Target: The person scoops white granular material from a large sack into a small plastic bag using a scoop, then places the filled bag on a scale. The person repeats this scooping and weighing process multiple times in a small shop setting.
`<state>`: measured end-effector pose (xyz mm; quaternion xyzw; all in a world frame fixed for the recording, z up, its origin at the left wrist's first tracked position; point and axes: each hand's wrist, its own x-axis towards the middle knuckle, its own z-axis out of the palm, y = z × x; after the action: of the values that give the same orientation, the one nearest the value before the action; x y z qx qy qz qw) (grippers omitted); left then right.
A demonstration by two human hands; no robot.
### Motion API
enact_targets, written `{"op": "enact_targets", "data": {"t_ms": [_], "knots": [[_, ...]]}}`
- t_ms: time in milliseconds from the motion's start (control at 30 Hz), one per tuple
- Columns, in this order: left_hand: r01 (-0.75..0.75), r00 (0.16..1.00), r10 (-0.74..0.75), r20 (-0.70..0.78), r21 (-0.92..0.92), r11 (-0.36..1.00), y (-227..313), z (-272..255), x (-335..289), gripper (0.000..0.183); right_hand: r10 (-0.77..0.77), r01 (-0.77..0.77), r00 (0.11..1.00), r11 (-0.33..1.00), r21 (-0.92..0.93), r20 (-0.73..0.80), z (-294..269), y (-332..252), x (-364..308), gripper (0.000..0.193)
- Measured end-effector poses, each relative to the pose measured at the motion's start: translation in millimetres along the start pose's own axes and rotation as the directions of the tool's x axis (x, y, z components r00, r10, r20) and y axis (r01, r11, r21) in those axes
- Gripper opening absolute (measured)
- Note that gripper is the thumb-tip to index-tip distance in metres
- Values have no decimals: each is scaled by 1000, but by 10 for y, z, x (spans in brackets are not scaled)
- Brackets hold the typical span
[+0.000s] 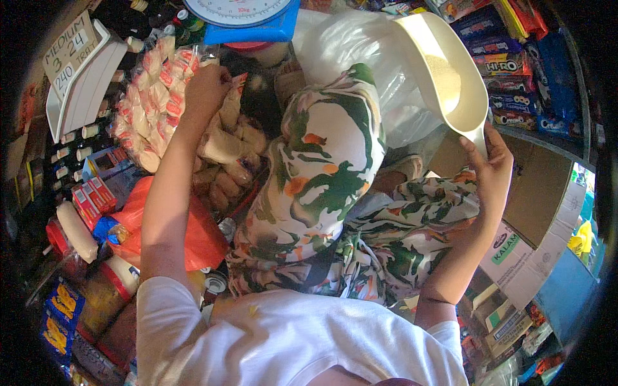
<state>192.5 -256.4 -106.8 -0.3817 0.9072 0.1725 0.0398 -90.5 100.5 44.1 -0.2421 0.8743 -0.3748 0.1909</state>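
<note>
My right hand (pixel 492 157) is closed around the handle of a large cream-coloured scoop (pixel 473 106), its bowl pointing up and away from me. Behind the scoop stands a big clear plastic bag (pixel 341 48) with crumpled, shiny sides. My left hand (pixel 209 93) reaches forward among small clear packets, its fingers curled; what they grip is hidden. To its left lies a large bundle of red-printed packets (pixel 154 103). Beneath and right of that wrist, filled packets of a pale tan substance (pixel 222 145) are heaped together.
A blue weighing scale (pixel 251 29) with a round white dial stands ahead. My legs in camouflage-patterned trousers (pixel 322 161) fill the middle. Left are bottles, a white sign (pixel 84 71) and a red plastic bag (pixel 187 231); right are snack packs (pixel 505 83) and cardboard boxes (pixel 537 186).
</note>
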Motion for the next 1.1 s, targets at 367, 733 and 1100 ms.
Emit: {"op": "enact_targets", "data": {"t_ms": [367, 733, 1100], "knots": [[129, 955, -223, -197, -400, 907, -400, -147, -933, 18, 7, -8, 1000, 1000, 20, 26, 32, -4, 17, 47], [104, 959, -196, -205, -388, 916, -547, 7, -649, 17, -28, 29, 999, 1000, -10, 31, 86, 43, 89, 47], [-158, 838, 211, -503, 146, 976, 65, 153, -385, 67, -21, 16, 998, 996, 85, 61, 85, 119, 99, 48]]}}
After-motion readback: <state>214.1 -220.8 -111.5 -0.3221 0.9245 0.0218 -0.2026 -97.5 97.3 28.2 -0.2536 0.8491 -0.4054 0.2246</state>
